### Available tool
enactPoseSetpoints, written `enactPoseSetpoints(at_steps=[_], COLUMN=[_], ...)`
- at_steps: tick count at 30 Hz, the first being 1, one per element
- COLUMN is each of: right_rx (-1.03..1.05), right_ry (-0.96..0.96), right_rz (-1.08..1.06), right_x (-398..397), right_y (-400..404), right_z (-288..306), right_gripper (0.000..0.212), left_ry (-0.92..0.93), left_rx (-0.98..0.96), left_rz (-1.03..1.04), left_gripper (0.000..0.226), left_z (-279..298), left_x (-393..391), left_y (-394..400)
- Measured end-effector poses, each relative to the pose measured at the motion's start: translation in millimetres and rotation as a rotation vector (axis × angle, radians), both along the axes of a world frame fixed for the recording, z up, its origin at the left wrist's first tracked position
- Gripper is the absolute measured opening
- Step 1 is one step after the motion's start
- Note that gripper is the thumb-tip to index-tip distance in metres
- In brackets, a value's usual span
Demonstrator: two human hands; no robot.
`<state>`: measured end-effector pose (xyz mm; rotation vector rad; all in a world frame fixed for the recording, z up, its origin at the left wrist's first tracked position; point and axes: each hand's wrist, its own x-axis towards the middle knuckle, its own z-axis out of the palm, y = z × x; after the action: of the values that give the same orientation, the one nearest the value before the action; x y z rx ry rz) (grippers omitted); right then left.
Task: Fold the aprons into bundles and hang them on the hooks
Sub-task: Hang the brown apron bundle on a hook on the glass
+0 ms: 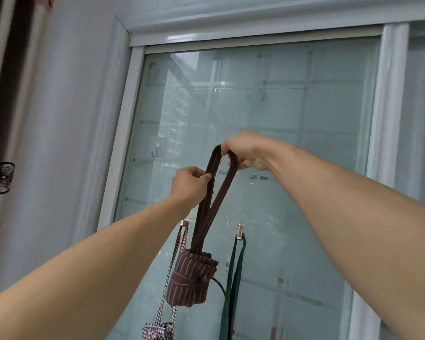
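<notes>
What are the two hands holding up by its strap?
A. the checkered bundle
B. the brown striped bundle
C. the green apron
B: the left hand and right hand both grip the strap loop of the brown striped bundle, which dangles below them.

glass door [292,143] carries two hooks: checked strap on left [183,223], green strap on right [240,231].

A home, by the look: white-framed sliding glass door [255,143] with stick-on hooks [239,230] holding aprons [157,332], dark curtain [0,119] with lace tie at left.
</notes>
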<state>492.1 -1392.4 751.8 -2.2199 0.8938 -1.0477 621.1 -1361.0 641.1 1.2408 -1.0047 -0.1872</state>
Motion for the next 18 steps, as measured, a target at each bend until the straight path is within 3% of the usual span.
enactPoseSetpoints(at_steps=[7, 14, 18], right_rx=[-0.413, -0.573, -0.621], right_ry=[0.019, -0.036, 0.021], right_rz=[-0.229, -0.237, -0.287], right_x=[10.7, 12.7, 13.5], right_y=[-11.6, -15.7, -17.1], right_z=[-7.8, -5.0, -9.5], right_gripper=[0.012, 0.020, 0.010], left_ry=[-0.081, -0.025, -0.025], left_rx=[0.012, -0.106, -0.112], left_rz=[0.045, 0.127, 0.145], left_gripper=[0.008, 0.020, 0.023], left_z=[0.2, 3.4, -1.3], left_x=[8.4, 12.3, 11.3], left_y=[-8.0, -4.3, -8.5])
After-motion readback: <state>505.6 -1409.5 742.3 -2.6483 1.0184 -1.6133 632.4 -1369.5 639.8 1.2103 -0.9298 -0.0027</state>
